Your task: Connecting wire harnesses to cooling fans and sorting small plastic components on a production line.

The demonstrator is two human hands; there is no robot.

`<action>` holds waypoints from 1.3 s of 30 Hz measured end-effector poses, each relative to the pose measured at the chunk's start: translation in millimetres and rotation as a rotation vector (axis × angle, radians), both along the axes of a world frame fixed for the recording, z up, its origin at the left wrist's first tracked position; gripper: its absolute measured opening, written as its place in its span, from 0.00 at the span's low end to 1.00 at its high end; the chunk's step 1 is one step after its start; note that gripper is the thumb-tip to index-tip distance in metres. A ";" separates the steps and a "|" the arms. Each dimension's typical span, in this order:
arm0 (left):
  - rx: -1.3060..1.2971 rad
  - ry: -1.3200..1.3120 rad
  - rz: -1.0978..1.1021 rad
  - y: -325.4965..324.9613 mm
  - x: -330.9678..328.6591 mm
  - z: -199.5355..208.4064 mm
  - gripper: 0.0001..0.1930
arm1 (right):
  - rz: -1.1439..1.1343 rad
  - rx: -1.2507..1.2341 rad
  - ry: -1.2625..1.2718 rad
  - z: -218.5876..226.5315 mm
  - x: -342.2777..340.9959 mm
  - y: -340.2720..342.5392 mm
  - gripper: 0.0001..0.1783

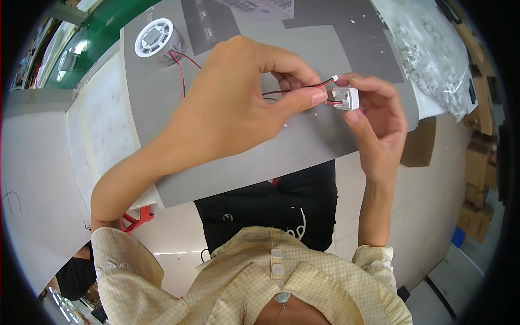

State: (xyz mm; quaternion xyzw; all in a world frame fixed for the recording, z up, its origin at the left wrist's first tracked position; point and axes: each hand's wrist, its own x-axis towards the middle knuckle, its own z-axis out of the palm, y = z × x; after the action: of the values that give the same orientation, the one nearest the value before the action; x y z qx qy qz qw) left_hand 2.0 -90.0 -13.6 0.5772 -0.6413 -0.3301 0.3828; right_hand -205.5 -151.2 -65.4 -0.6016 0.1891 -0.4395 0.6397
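Note:
My left hand (238, 92) reaches across the grey work surface, pinching red and black wires (317, 85) between thumb and fingers. A small white connector plug (335, 78) tips one wire end, just past the fingertips. Beside it, my right hand (382, 111) grips a small white plastic housing (346, 99) between thumb and fingers, its open side facing left. Red and black leads run into that housing. At the far left, a round white fan-like unit (157, 39) with a slotted face lies on the surface, and red and black wires trail from it behind my left forearm.
A clear plastic bag (428, 51) full of small white parts lies at the far right of the grey board (216, 181). Tiny white scraps dot the board. Cardboard boxes (476, 189) are stacked on the right. A red object (136, 219) sits below the board's left corner.

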 end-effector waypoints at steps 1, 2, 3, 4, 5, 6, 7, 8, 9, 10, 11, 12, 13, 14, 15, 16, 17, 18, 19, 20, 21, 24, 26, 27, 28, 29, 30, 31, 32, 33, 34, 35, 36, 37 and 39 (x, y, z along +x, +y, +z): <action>0.001 0.002 0.001 0.0 0.6 -1.3 0.07 | -0.058 -0.146 0.082 0.9 -1.3 -1.1 0.20; -0.006 0.011 0.013 -0.2 1.8 -2.3 0.08 | -0.115 -0.292 0.160 2.5 -2.4 -2.4 0.19; -0.013 0.021 0.024 -0.4 2.7 -2.8 0.08 | -0.112 -0.291 0.159 5.8 -4.9 -4.2 0.19; -0.012 0.020 0.027 -0.4 3.4 -2.5 0.08 | -0.104 -0.486 0.274 10.3 -8.0 -6.0 0.19; -0.006 0.005 0.027 -1.1 3.3 -3.4 0.08 | -0.096 -0.681 0.391 12.3 -10.2 -6.7 0.20; 0.000 -0.009 0.026 -1.5 3.0 -4.1 0.08 | -0.095 -0.681 0.393 12.2 -10.3 -6.0 0.20; 0.001 -0.007 0.027 -1.6 2.0 -4.5 0.08 | -0.083 -0.647 0.398 12.0 -10.0 -5.0 0.20; 0.053 -0.003 0.028 -2.1 0.4 -3.9 0.08 | -0.073 -0.614 0.402 12.3 -9.5 -3.9 0.20; 0.106 0.002 0.029 -2.5 -0.5 -3.6 0.08 | -0.074 -0.614 0.403 11.0 -7.7 -1.6 0.20; 0.106 0.002 0.028 -3.7 0.4 -8.4 0.08 | -0.078 -0.441 0.360 8.3 -4.5 1.8 0.20; -0.100 -0.123 0.022 -5.8 1.7 -14.4 0.08 | -0.083 -0.269 0.315 7.6 -1.4 4.8 0.20; -0.307 -0.248 0.016 -6.6 2.7 -17.8 0.09 | -0.085 -0.269 0.315 8.5 1.9 7.1 0.20; -0.307 -0.248 0.014 -5.1 3.6 -18.7 0.09 | -0.112 -0.103 0.280 9.4 5.1 9.2 0.19; -0.351 -0.301 0.045 -3.1 3.8 -17.6 0.10 | -0.139 0.066 0.244 8.5 6.8 10.8 0.18; -0.395 -0.354 0.076 -1.5 3.6 -17.2 0.11 | -0.141 0.069 0.243 8.2 6.6 10.2 0.18; -0.393 -0.355 0.073 -0.4 2.8 -18.4 0.11 | -0.128 0.143 0.287 8.3 6.6 8.3 0.18; -0.442 -0.363 0.076 0.1 1.3 -20.2 0.11 | -0.116 0.216 0.333 8.3 6.4 6.3 0.19; -0.492 -0.371 0.080 0.3 0.5 -22.2 0.11 | -0.120 0.217 0.333 7.3 6.8 4.9 0.19; -0.492 -0.370 0.077 0.1 0.8 -24.8 0.11 | -0.106 0.282 0.306 5.9 7.4 3.5 0.19; -0.569 -0.423 0.043 0.3 1.9 -26.7 0.10 | -0.088 0.347 0.277 5.0 8.1 2.7 0.19; -0.647 -0.476 0.009 0.4 2.5 -26.9 0.09 | -0.088 0.348 0.275 3.8 7.6 1.7 0.19; -0.510 -0.509 -0.010 5.6 -0.5 -18.8 0.08 | 0.013 0.357 0.183 1.4 4.7 -0.7 0.20; -0.549 -0.529 0.002 1.9 0.3 -16.5 0.08 | 0.039 0.384 0.143 3.0 4.6 0.3 0.19; -0.590 -0.551 0.013 1.0 0.2 -14.7 0.07 | 0.045 0.386 0.144 4.8 3.6 0.9 0.19; -0.587 -0.553 0.017 1.2 -0.6 -12.3 0.07 | 0.034 0.325 0.213 7.2 2.0 1.5 0.19; -0.525 -0.546 -0.002 0.7 -1.6 -10.9 0.06 | 0.022 0.264 0.282 8.2 1.3 2.2 0.20; -0.464 -0.538 -0.021 0.2 -2.3 -9.5 0.06 | 0.025 0.266 0.283 8.7 1.5 3.2 0.20; -0.461 -0.538 -0.019 -0.4 -2.8 -8.0 0.06 | -0.012 0.216 0.268 9.1 1.8 4.3 0.19; -0.427 -0.490 -0.043 -0.9 -3.0 -6.2 0.05 | -0.049 0.167 0.253 9.4 2.3 4.8 0.19; -0.393 -0.442 -0.068 -1.0 -3.0 -5.5 0.04 | -0.047 0.168 0.252 9.5 2.5 4.3 0.19; -0.391 -0.443 -0.067 -1.7 -2.0 -6.5 0.04 | -0.036 0.128 0.232 9.6 2.3 3.3 0.19; -0.345 -0.275 -0.082 -3.5 -0.5 -7.9 0.03 | -0.027 0.087 0.213 10.3 1.5 2.4 0.20; -0.298 -0.107 -0.097 -4.5 0.4 -8.5 0.03 | -0.028 0.088 0.214 10.8 0.6 1.7 0.20; -0.297 -0.106 -0.098 -4.5 0.6 -7.2 0.03 | -0.011 0.062 0.181 11.2 -0.4 1.0 0.20; -0.188 -0.122 -0.063 -4.0 0.4 -3.5 0.02 | 0.007 0.038 0.146 11.3 -0.8 0.8 0.20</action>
State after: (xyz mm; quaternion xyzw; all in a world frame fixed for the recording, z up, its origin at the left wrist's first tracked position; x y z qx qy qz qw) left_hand 2.4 -94.0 -17.1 0.5374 -0.7093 -0.2445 0.3850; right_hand -206.3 -150.4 -54.1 -0.6206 0.2416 -0.3885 0.6369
